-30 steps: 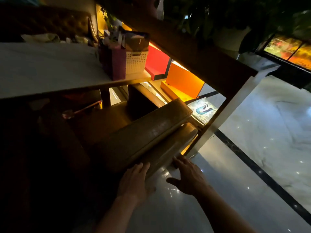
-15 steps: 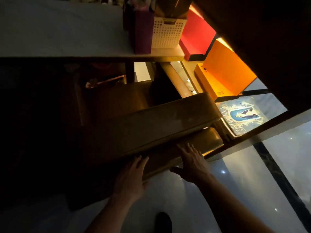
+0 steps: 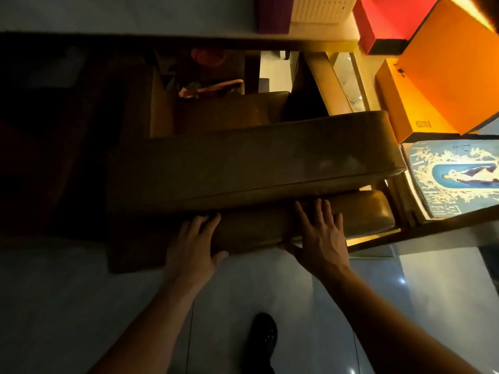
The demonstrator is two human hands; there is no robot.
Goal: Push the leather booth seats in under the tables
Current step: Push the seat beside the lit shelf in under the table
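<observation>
A brown leather booth seat (image 3: pixel 256 163) lies across the middle of the view, its thick backrest on top and a lower rounded leather roll (image 3: pixel 361 214) along its near side. The pale table top (image 3: pixel 121 14) runs along the upper edge, above the seat's far part. My left hand (image 3: pixel 193 247) lies flat with straight fingers against the near side of the lower roll. My right hand (image 3: pixel 320 233) presses on the roll too, fingers spread over its top and thumb under its near edge. The seat's left end is lost in shadow.
A purple box (image 3: pixel 272 14) and a white basket (image 3: pixel 321 9) stand on the table. Red (image 3: pixel 388 20) and orange (image 3: pixel 448 76) boxes and a blue printed box (image 3: pixel 456 179) sit to the right, behind a wooden frame bar (image 3: pixel 421 230). My dark shoe (image 3: pixel 263 336) stands on the glossy floor.
I have leaned in and down over the seat. Both hands have reached forward from the near edge and now lie flat on the lower leather roll; my shoe has come into view.
</observation>
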